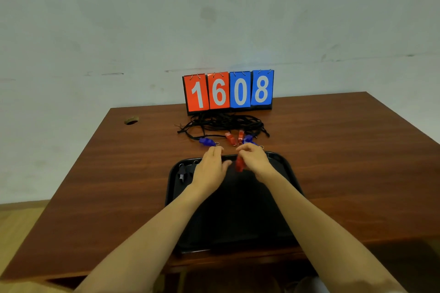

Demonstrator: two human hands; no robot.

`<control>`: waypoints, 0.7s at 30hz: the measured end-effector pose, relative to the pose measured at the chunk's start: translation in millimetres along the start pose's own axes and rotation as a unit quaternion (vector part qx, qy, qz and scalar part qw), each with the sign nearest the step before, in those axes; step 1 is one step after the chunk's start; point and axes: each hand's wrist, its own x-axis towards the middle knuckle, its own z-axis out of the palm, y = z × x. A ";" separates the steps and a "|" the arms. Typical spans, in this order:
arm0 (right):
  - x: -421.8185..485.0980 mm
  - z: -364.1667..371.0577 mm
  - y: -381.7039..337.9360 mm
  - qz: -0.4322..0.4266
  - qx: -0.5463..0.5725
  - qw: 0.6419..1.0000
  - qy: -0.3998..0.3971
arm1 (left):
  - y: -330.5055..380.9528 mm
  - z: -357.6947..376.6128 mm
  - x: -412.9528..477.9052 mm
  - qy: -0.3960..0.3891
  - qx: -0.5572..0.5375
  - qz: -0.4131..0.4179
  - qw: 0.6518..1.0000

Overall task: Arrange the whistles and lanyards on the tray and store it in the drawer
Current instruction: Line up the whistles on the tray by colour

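Note:
A black tray lies on the brown table in front of me. My right hand holds a red whistle over the tray's far part. My left hand lies flat with straight fingers over the tray's far left area. A black whistle rests in the tray's far left corner. Beyond the tray lie a blue whistle, two red whistles, another blue whistle and a tangle of black lanyards.
A flip scoreboard reading 16 08 stands at the back of the table against the wall. A round cable hole sits in the table's far left corner. No drawer is in view.

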 end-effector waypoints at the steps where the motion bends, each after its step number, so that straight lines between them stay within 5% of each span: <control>1: 4.1 -4.0 2.7 -0.016 -0.071 0.997 0.020 | -3.0 0.9 7.8 0.005 0.029 0.000 1.000; 7: 26.6 -6.2 19.2 -0.066 -0.344 0.937 -0.001 | -12.8 4.7 60.0 -0.086 0.160 0.022 0.983; 16: 35.7 -7.2 36.3 -0.128 -0.384 0.914 0.040 | -9.5 36.3 129.3 -0.115 0.283 0.090 0.948; 21: 33.2 -7.0 40.5 -0.136 -0.373 0.916 0.057 | -20.3 47.0 138.8 -0.050 0.291 0.095 0.951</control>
